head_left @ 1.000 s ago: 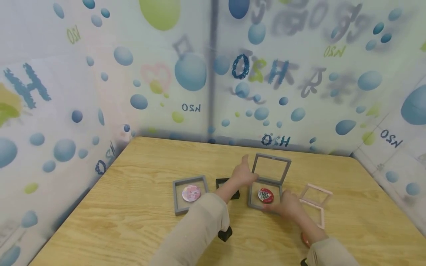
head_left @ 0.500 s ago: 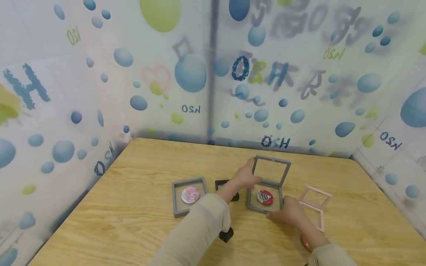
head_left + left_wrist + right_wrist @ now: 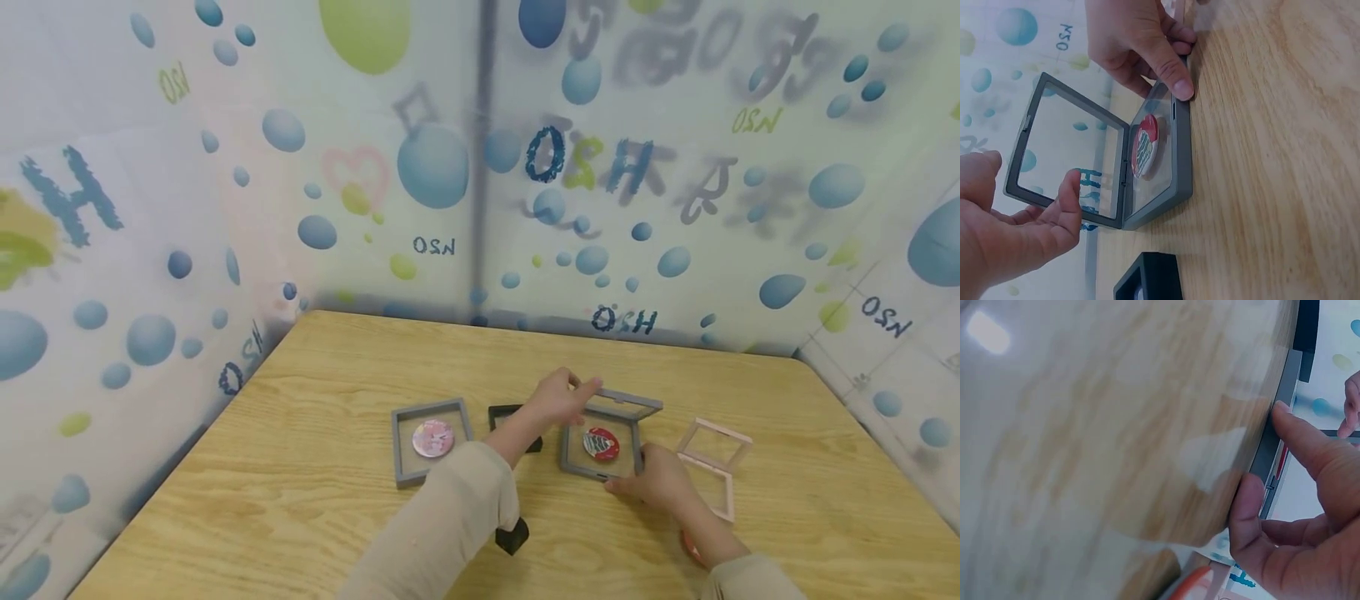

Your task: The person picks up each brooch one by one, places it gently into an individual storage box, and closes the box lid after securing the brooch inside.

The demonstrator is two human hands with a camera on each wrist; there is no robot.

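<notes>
A grey display frame (image 3: pixel 598 477) with clear film lies on the table, its hinged lid (image 3: pixel 645 405) tilted partway up. Inside its base sits a red round badge (image 3: pixel 602 444) with a green and white picture. My left hand (image 3: pixel 557 398) touches the lid's left edge, fingers spread; in the left wrist view one finger (image 3: pixel 1067 203) lies against the lid's rim and the thumb stands apart. At the base's front right corner my right hand (image 3: pixel 660 482) grips the frame, thumb (image 3: pixel 1297 434) on the front edge and the other fingers along the right side.
To the left, another grey frame (image 3: pixel 397 450) holds a pink badge (image 3: pixel 432 438). A black frame (image 3: pixel 534 443) is half hidden behind my left arm. An opened pale pink frame (image 3: pixel 731 500) stands at right, with a red badge (image 3: pixel 692 547) under my right forearm. A black object (image 3: pixel 512 537) lies in front.
The grey frame's lid has swung down towards its base from nearly upright. My left hand has moved with it along the lid; my right hand stays at the front right corner.
</notes>
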